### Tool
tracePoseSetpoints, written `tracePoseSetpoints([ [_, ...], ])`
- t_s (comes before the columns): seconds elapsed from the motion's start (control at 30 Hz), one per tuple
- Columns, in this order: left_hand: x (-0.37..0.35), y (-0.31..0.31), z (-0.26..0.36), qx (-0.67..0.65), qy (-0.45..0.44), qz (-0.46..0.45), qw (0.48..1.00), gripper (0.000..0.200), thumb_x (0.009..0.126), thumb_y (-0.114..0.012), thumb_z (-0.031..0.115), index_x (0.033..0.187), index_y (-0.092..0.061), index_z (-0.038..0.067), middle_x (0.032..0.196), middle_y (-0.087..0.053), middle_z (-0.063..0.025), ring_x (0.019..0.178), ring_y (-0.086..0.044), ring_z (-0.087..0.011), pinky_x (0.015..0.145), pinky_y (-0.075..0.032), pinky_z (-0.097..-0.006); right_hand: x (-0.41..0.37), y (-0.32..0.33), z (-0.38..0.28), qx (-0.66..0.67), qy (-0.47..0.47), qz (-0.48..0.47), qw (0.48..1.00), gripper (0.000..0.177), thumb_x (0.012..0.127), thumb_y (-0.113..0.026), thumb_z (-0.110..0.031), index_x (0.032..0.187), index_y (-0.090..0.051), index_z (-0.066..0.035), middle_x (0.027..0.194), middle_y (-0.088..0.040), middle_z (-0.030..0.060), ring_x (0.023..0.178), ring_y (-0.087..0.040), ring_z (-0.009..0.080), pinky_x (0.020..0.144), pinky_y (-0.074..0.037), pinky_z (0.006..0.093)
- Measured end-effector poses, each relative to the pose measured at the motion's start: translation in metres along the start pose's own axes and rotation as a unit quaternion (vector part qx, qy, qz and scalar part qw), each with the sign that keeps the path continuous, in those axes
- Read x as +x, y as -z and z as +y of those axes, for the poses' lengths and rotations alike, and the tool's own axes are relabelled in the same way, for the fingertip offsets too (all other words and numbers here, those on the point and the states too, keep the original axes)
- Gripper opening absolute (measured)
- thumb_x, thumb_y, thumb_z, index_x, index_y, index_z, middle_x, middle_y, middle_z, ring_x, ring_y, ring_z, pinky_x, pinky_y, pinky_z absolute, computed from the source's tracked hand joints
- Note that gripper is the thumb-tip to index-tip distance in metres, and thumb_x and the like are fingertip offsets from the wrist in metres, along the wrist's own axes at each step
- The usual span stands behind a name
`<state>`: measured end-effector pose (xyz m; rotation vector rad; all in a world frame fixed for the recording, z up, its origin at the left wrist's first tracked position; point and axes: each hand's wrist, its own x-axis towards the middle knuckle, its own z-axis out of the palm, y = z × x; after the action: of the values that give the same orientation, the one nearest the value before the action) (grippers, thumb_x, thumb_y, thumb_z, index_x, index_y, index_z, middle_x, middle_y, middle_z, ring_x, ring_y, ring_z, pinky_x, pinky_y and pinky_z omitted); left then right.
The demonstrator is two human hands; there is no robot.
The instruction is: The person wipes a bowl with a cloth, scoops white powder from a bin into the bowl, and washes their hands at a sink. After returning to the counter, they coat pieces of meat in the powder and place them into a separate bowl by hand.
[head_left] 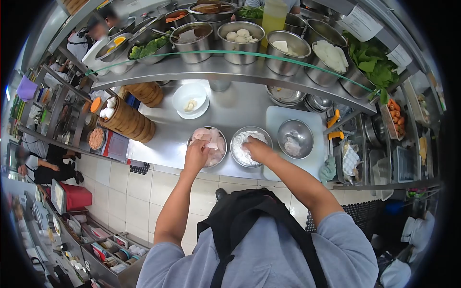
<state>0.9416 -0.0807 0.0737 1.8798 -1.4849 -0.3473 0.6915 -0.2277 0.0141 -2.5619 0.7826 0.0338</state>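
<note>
Here — pale, glistening raw slices (218,144), powdery white flour (238,148), metal bowls (272,144)

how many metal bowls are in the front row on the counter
3: meat bowl at the left hand, white-powder bowl at the right hand, third bowl on the cutting board.

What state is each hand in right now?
Left hand: on the pale meat; whether it grips a piece can't be told.
Right hand: fingers in the white powder; open or closed, can't tell.
</note>
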Motion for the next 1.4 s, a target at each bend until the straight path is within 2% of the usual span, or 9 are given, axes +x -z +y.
tracePoseSetpoints([
  [0.13,-0.015,0.001,-0.001,-0.034,0.023,0.030,0.999,0.017,0.078,-0.068,0.004,0.094,-0.068,-0.001,0.089,-0.066,-0.0175,0.073,-0.064,-0.0323,0.068,-0.051,-0.0398,0.005,0.018,-0.001,0.011,0.009,-0.007,1.000,0.037,0.079,-0.064,-0.006,0.115,-0.066,-0.014,0.129,-0.054,0.0192,0.117,-0.056,0.0366,0.100,-0.046,0.0424],
  [0.2,-0.019,0.008,0.005,-0.053,0.031,0.043,0.997,0.016,0.078,-0.068,0.003,0.094,-0.068,-0.001,0.089,-0.066,-0.0170,0.072,-0.064,-0.0308,0.067,-0.052,-0.0386,0.017,0.027,0.011,0.151,-0.145,-0.052,0.976,0.040,0.078,-0.065,-0.011,0.118,-0.064,-0.012,0.135,-0.052,0.0189,0.120,-0.054,0.0365,0.101,-0.045,0.0418],
  [0.33,-0.024,0.011,0.004,-0.079,0.067,0.066,0.992,0.015,0.080,-0.068,0.002,0.095,-0.068,-0.001,0.089,-0.067,-0.0154,0.070,-0.065,-0.0263,0.065,-0.052,-0.0349,0.014,0.015,0.019,-0.017,-0.048,0.063,0.997,0.054,0.076,-0.071,-0.021,0.126,-0.058,-0.008,0.128,-0.057,0.0168,0.115,-0.058,0.0350,0.096,-0.048,0.0443],
  [0.43,-0.028,0.014,0.005,-0.070,0.095,0.058,0.991,0.018,0.081,-0.067,0.000,0.100,-0.069,-0.001,0.096,-0.069,-0.0132,0.074,-0.067,-0.0214,0.069,-0.054,-0.0312,-0.004,0.032,-0.023,-0.084,-0.037,-0.002,0.996,0.054,0.076,-0.071,-0.019,0.127,-0.057,-0.008,0.122,-0.059,0.0159,0.114,-0.057,0.0334,0.095,-0.048,0.0453],
  [0.73,-0.029,0.021,-0.001,-0.091,0.119,0.071,0.986,0.020,0.081,-0.069,0.005,0.101,-0.070,0.000,0.092,-0.070,-0.0129,0.071,-0.066,-0.0188,0.066,-0.052,-0.0303,0.011,0.006,0.022,0.041,-0.054,0.104,0.992,0.045,0.074,-0.064,-0.007,0.119,-0.064,-0.007,0.129,-0.057,0.0186,0.114,-0.057,0.0374,0.099,-0.046,0.0431],
  [0.97,-0.022,0.006,-0.013,-0.099,0.120,0.081,0.985,0.019,0.083,-0.069,0.008,0.100,-0.071,0.000,0.085,-0.070,-0.0128,0.069,-0.065,-0.0174,0.065,-0.051,-0.0302,0.015,0.005,0.024,0.116,-0.118,0.031,0.986,0.035,0.076,-0.070,-0.014,0.111,-0.069,-0.011,0.121,-0.063,0.0200,0.114,-0.059,0.0341,0.099,-0.047,0.0406],
  [1.23,0.002,-0.012,0.012,-0.118,0.095,0.025,0.988,0.017,0.085,-0.068,0.011,0.097,-0.070,0.000,0.073,-0.067,-0.0089,0.063,-0.060,-0.0145,0.061,-0.048,-0.0293,-0.014,0.044,0.074,0.355,-0.138,0.092,0.920,0.035,0.073,-0.075,-0.012,0.107,-0.070,-0.008,0.098,-0.071,0.0142,0.087,-0.068,0.0267,0.082,-0.053,0.0341],
  [1.33,0.020,-0.047,0.030,-0.133,0.050,-0.027,0.989,0.019,0.089,-0.064,0.015,0.097,-0.069,-0.001,0.072,-0.066,-0.0090,0.064,-0.060,-0.0144,0.061,-0.049,-0.0289,-0.054,0.077,0.092,0.367,-0.149,0.168,0.903,0.034,0.073,-0.074,-0.014,0.106,-0.070,-0.006,0.094,-0.071,0.0137,0.081,-0.067,0.0237,0.079,-0.052,0.0320],
  [1.4,0.030,-0.088,0.028,-0.176,0.120,-0.154,0.965,0.021,0.088,-0.064,0.017,0.098,-0.069,-0.001,0.075,-0.066,-0.0147,0.067,-0.064,-0.0213,0.063,-0.049,-0.0344,-0.075,0.090,0.116,0.239,-0.248,0.159,0.925,0.035,0.073,-0.073,-0.017,0.106,-0.070,-0.005,0.098,-0.071,0.0157,0.087,-0.068,0.0271,0.082,-0.052,0.0358],
])
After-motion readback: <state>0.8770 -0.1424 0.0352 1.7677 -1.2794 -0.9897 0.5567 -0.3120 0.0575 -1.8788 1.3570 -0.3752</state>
